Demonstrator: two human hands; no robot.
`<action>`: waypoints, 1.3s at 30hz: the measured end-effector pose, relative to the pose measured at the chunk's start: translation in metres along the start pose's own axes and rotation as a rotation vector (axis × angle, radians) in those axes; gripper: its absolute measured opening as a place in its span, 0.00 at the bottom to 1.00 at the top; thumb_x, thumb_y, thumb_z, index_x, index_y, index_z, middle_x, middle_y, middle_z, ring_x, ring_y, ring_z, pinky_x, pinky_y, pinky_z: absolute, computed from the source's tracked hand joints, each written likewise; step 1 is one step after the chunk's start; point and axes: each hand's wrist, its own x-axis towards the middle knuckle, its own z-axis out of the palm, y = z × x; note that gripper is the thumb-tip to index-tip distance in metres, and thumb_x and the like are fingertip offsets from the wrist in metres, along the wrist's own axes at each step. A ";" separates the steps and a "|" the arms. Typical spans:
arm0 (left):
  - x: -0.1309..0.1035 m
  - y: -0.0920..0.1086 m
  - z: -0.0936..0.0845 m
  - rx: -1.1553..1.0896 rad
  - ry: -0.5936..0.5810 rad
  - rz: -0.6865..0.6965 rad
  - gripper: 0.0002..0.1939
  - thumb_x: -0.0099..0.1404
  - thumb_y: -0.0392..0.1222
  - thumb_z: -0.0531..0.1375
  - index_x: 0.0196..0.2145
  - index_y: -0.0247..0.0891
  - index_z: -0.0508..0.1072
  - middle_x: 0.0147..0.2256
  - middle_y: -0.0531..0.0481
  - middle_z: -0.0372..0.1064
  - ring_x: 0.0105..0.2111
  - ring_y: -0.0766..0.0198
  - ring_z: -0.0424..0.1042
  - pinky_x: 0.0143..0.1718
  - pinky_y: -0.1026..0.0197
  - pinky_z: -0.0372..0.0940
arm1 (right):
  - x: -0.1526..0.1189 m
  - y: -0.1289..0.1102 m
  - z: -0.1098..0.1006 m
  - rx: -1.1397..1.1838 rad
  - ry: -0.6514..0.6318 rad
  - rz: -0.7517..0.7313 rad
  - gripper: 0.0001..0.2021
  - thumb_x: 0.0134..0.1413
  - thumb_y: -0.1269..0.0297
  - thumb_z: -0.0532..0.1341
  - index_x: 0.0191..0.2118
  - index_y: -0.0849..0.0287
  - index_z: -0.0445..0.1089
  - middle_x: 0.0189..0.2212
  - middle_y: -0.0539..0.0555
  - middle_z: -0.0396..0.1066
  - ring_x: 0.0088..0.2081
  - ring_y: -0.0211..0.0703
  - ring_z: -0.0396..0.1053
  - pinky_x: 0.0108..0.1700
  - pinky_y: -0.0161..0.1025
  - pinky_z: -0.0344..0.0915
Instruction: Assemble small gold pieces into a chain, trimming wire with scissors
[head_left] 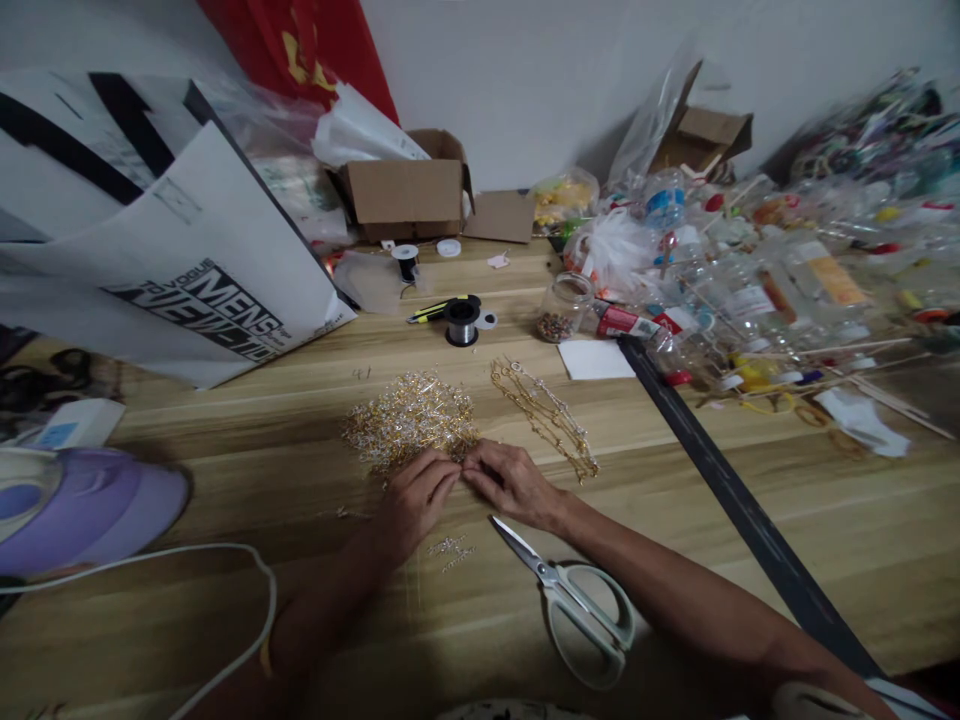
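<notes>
Pile [409, 415]: gold-and-silver, on worktop [262, 470], just beyond left hand [416, 500]; no clear long axis.
Strands [544, 415]: right of pile, slanting far-left to near-right; right hand [510, 480] nearer.
Hands: fingertips [453, 468] meet at pile's near edge; cannot tell whether pinching anything.

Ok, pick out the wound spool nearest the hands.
The black-rimmed spool of silvery wire. The other, the white-topped spool of dark thread, stands farther back, closer to the open cardboard box.
</notes>
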 end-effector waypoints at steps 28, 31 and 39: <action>0.009 -0.009 -0.005 -0.350 -0.161 -0.340 0.08 0.62 0.36 0.58 0.27 0.36 0.75 0.28 0.48 0.72 0.31 0.63 0.72 0.35 0.62 0.66 | -0.001 0.003 0.001 -0.132 -0.026 -0.050 0.08 0.65 0.67 0.48 0.37 0.59 0.62 0.31 0.55 0.67 0.33 0.42 0.64 0.35 0.37 0.62; 0.009 -0.009 -0.005 -0.343 -0.166 -0.337 0.07 0.61 0.35 0.57 0.27 0.36 0.75 0.29 0.48 0.72 0.31 0.64 0.72 0.35 0.63 0.66 | -0.001 0.003 0.001 -0.090 -0.044 -0.019 0.07 0.65 0.67 0.49 0.38 0.59 0.62 0.31 0.55 0.67 0.33 0.41 0.64 0.36 0.36 0.61; 0.007 -0.011 -0.003 -0.349 -0.148 -0.324 0.06 0.59 0.33 0.58 0.27 0.36 0.74 0.28 0.48 0.71 0.30 0.65 0.72 0.33 0.64 0.67 | 0.000 0.002 0.000 -0.016 -0.060 0.030 0.07 0.65 0.67 0.50 0.37 0.60 0.64 0.31 0.53 0.67 0.32 0.39 0.64 0.36 0.35 0.61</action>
